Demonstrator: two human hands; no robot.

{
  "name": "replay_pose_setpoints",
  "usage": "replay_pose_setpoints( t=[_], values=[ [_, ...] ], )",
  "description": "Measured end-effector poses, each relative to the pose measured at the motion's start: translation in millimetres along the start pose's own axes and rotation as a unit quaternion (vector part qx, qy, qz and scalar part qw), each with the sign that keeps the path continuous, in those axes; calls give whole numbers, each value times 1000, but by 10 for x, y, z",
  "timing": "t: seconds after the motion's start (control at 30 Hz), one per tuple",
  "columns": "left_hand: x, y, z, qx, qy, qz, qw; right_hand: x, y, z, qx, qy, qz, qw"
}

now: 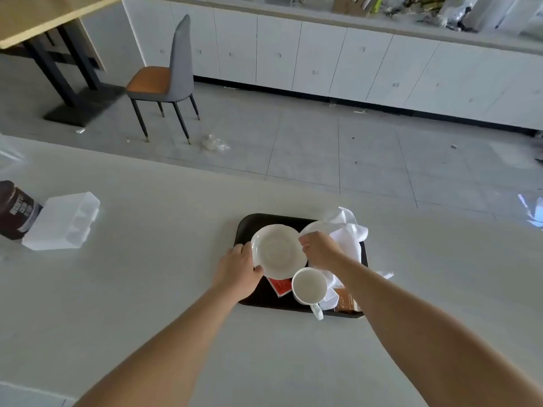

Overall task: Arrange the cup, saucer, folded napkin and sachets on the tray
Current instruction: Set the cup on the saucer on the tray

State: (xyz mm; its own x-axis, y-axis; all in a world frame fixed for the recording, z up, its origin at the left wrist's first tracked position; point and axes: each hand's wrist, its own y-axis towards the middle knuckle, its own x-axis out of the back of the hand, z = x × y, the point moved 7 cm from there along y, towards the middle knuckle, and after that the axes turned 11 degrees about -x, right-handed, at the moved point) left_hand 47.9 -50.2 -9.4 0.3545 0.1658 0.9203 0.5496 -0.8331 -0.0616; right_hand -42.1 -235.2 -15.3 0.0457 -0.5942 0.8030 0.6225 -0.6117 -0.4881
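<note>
A dark tray [246, 227] lies on the white table. On it rests a white saucer [277, 251], gripped at its left rim by my left hand [239, 268] and at its right rim by my right hand [318, 249]. A second white plate edge [308, 229] peeks out behind my right hand. A white cup [308, 286] stands at the tray's near side, its handle pointing toward me. A crumpled white napkin [348, 230] lies over the tray's right side. A red sachet [280, 286] sits partly under the saucer, a brown sachet [346, 302] at the near right corner.
A clear plastic box [63, 220] and a dark brown bottle [14, 210] sit at the table's left. Beyond the table's far edge are grey floor tiles, a grey chair [167, 80] and white cabinets [323, 60].
</note>
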Motion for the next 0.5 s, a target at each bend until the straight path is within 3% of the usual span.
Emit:
replay_pose_setpoints(
  t=[0.2, 0.5],
  values=[
    [-86, 117, 70, 45, -24, 28, 998, 100, 78, -207, -68, -54, -48, 995],
    [-96, 297, 203, 97, -72, 3, 993, 2, 198, -187, -69, -90, -51, 992]
  ],
)
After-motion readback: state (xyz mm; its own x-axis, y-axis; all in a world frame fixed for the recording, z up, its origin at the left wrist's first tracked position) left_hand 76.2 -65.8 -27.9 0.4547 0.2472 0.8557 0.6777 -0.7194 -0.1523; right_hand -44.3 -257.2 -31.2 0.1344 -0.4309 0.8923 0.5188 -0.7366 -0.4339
